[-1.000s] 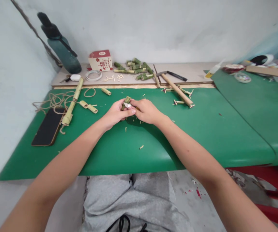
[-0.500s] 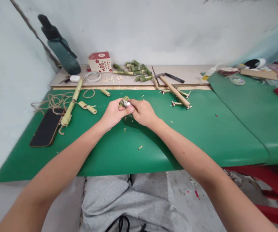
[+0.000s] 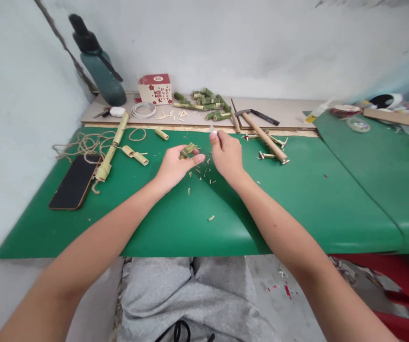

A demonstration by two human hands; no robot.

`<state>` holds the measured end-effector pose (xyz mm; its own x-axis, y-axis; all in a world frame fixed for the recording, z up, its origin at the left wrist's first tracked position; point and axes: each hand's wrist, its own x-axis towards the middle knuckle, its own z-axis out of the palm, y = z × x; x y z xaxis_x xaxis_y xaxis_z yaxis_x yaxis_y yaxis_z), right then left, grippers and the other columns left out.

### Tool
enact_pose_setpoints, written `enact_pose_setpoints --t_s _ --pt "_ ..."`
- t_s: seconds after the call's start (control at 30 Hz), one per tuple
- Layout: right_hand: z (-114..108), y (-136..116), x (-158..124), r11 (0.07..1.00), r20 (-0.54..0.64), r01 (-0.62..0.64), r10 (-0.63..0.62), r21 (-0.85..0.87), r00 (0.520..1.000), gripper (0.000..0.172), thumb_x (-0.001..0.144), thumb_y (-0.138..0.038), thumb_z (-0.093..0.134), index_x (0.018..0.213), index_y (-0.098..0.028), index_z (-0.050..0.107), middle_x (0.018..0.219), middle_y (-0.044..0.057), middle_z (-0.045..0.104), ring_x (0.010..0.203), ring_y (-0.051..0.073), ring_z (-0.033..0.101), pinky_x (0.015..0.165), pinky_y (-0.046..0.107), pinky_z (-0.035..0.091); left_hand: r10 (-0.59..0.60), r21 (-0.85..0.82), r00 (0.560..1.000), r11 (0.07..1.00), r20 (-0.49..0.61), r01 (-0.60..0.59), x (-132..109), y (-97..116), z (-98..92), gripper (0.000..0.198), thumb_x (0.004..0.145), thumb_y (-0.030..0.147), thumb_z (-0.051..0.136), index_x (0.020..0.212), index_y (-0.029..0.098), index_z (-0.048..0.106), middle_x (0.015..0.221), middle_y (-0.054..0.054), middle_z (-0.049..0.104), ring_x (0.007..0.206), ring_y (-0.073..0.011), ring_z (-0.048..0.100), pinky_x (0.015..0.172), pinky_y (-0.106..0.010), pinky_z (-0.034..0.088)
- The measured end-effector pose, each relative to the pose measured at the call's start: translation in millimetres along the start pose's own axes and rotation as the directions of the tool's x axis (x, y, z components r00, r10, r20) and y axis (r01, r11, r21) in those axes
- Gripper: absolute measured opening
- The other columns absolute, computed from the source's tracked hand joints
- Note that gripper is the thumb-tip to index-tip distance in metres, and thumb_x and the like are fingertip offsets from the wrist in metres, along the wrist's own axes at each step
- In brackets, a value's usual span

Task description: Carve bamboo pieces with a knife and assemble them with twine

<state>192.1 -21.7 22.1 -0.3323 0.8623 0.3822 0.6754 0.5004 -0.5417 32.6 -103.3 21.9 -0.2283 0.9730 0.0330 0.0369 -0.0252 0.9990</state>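
My left hand (image 3: 175,166) grips a short green bamboo piece (image 3: 187,150) over the green table (image 3: 297,204). My right hand (image 3: 227,154) is closed just to its right and a little farther back. A small pale blade tip (image 3: 212,129) sticks up from its fingers; the rest of the tool is hidden in the fist. Small bamboo shavings (image 3: 204,173) lie on the mat between and below the hands.
A phone (image 3: 75,182), twine (image 3: 83,142) and a long bamboo stick (image 3: 114,145) lie at the left. A hammer (image 3: 261,135) lies to the right of my hands. Cut bamboo pieces (image 3: 204,102), a red-and-white box (image 3: 155,89) and a dark bottle (image 3: 99,66) stand at the back.
My right hand has pulled away from the bamboo piece, up and to the right, taking the blade with it. My left hand still holds the piece. More shavings lie on the mat.
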Motion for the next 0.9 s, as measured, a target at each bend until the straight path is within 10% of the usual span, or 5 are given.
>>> enact_pose_setpoints --t_s 0.67,0.9 --pt "-8 -2 -6 0.922 0.389 0.340 -0.386 0.184 0.836 0.029 0.101 -0.037 0.043 0.098 -0.020 0.067 0.087 0.008 0.074 0.074 0.021 0.060 0.070 0.031 0.034 -0.099 -0.224 0.981 0.965 0.170 0.136 -4 2 1.8 0.070 0.055 0.051 0.105 0.105 0.021 0.066 0.075 0.005 0.052 0.058 -0.0066 0.040 0.047 -0.022 0.027" --pt "-9 -4 -7 0.955 0.370 0.290 -0.294 0.069 0.881 0.021 0.098 -0.031 0.046 0.088 -0.022 0.061 0.078 0.006 0.068 0.068 0.020 0.053 0.064 0.032 0.027 0.094 -0.070 0.992 0.994 0.083 -0.088 -5 -5 5.0 0.059 0.066 0.065 0.096 0.080 0.020 0.060 0.063 0.006 0.043 0.057 -0.0090 0.033 0.052 -0.026 0.024"
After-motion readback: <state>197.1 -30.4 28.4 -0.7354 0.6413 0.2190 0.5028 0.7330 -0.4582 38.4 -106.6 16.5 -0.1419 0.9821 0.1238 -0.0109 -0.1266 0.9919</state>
